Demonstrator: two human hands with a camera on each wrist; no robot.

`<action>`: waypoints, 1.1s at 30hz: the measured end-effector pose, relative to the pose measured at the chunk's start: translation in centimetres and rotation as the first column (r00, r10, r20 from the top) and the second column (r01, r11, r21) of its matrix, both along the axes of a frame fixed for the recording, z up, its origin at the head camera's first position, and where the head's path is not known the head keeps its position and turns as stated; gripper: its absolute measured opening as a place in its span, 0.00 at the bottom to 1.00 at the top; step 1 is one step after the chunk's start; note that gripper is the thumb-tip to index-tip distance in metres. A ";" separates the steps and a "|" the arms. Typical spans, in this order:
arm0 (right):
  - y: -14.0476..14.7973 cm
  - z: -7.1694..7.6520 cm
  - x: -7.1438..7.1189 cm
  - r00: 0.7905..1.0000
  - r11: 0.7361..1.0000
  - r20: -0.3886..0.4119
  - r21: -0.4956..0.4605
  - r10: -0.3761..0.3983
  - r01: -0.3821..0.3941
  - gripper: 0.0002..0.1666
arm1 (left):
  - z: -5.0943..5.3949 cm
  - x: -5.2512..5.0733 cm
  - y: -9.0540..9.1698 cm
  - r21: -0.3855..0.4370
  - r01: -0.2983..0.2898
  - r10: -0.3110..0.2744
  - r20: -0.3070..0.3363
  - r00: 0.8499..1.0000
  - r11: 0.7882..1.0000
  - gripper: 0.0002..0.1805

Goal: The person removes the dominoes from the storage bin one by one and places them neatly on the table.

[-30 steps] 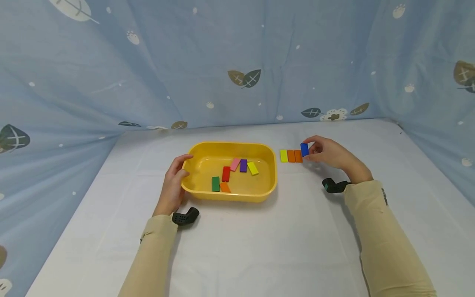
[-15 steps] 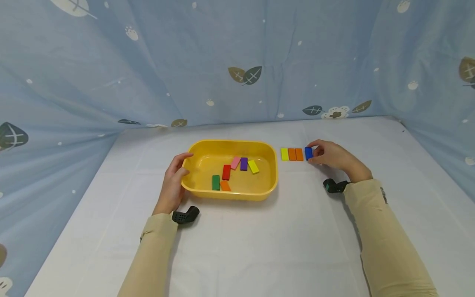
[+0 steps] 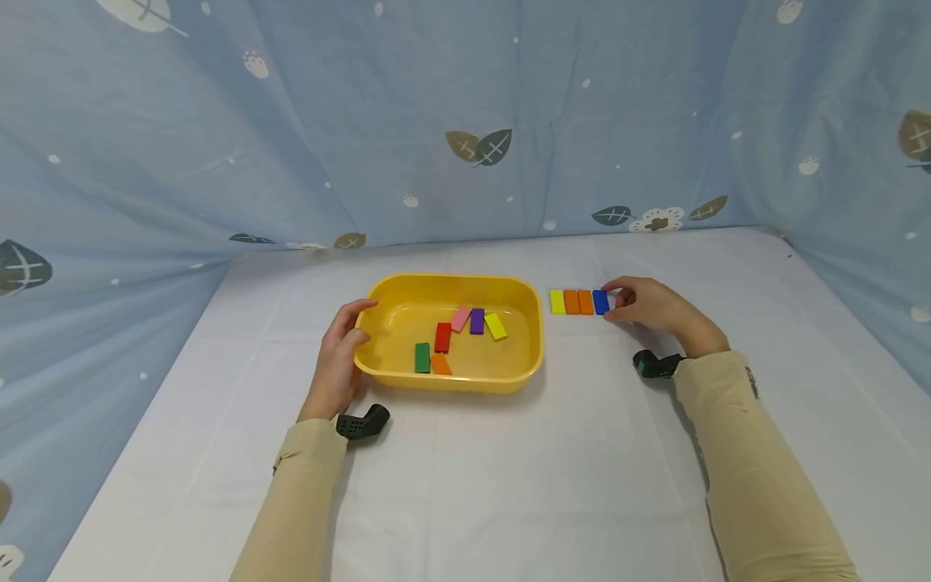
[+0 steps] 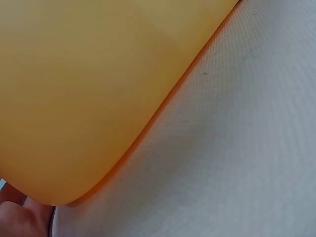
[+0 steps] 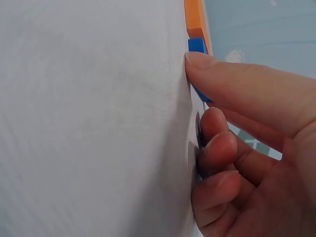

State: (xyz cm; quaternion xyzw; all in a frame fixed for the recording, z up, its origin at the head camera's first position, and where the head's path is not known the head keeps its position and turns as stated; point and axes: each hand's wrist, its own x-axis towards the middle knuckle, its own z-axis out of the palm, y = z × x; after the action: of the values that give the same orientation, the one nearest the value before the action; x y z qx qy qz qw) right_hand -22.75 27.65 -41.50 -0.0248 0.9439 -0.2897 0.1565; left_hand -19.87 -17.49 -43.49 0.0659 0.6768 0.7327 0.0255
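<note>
Beige sleeves (image 3: 291, 493) are seen closest, stretched over a white cloth (image 3: 494, 485), with a chunky black gadget (image 3: 363, 423) worn at each wrist. A bit further in, the left end of a yellow tray (image 3: 451, 384) is gripped by the left hand (image 3: 338, 362), fingers hooked at the rim.

Six little blocks are scattered inside the tray: orange (image 3: 440, 364) and green (image 3: 423, 358) nearest, then red (image 3: 443, 337), with yellow (image 3: 496, 326), purple (image 3: 477, 321) and pink (image 3: 461, 318) grouped behind.

Just right of the tray, a neat row is laid out on the cloth, left to right: another yellow block (image 3: 557, 301), two orange blocks (image 3: 571, 301), then a blue block (image 3: 600, 302). That blue one is pinched by the right hand (image 3: 650, 307), thumb at its near end and a fingertip at its far end, the gap closed down to the block's length. Whether it's actually pressed against the orange is hard to tell.

Everything's backed by a hanging blue sheet (image 3: 364, 105), printed with leaves and pawprints.
</note>
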 end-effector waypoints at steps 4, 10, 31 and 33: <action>-0.1 -0.1 -0.1 1.000 1.000 -0.001 -0.005 0.003 -0.003 0.33 | 0.2 0.1 0.0 0.004 0.001 -0.001 0.008 1.000 1.000 0.25; -0.1 -0.1 -0.1 1.000 1.000 -0.008 -0.003 0.005 -0.005 0.34 | 1.1 0.7 0.3 -0.006 0.007 -0.007 0.008 1.000 1.000 0.26; 0.0 -0.1 -0.3 1.000 1.000 0.001 -0.013 0.005 -0.005 0.36 | 1.7 1.0 0.5 -0.005 0.014 -0.014 0.014 1.000 1.000 0.26; 0.0 -0.1 -0.3 1.000 1.000 0.002 -0.016 0.005 -0.005 0.36 | 1.7 1.0 0.6 -0.001 0.013 -0.013 0.016 1.000 1.000 0.26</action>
State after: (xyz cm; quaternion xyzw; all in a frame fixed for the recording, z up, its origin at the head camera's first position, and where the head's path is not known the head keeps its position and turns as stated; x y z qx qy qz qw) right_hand -23.04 27.69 -41.60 -0.0281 0.9414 -0.2967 0.1580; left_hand -18.88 -16.92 -41.74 0.0646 0.6767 0.7326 0.0358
